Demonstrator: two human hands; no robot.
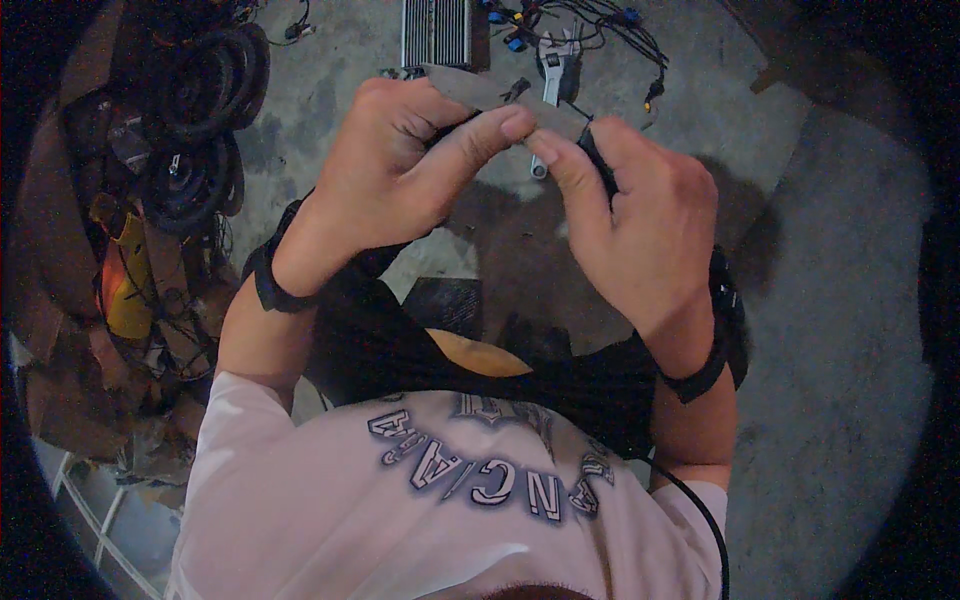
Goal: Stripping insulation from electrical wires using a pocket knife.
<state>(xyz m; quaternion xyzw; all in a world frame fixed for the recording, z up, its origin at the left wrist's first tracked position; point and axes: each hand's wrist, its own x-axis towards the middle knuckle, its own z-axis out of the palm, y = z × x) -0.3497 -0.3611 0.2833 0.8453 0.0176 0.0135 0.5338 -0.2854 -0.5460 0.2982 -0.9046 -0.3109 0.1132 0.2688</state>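
My left hand (415,165) and my right hand (640,210) meet at the upper middle, thumbs almost touching. Between them they pinch a thin, flat grey piece (462,86), slightly bent; its exact kind is unclear. A small dark wire end (516,90) shows just beyond the thumbs. Something dark and narrow (600,165) lies between the thumb and fingers of my right hand; I cannot make out what it is. Both hands are closed, their fingertips partly hidden. Under them, on the floor, lies a silver adjustable wrench (552,75), partly covered by the grey piece and my right hand.
A finned metal box (436,35) sits on the concrete floor at the far side, beside a tangle of black cables (600,25) with coloured connectors. To the left are black tyres (205,90), a yellow object (128,280) and brown cardboard (50,200).
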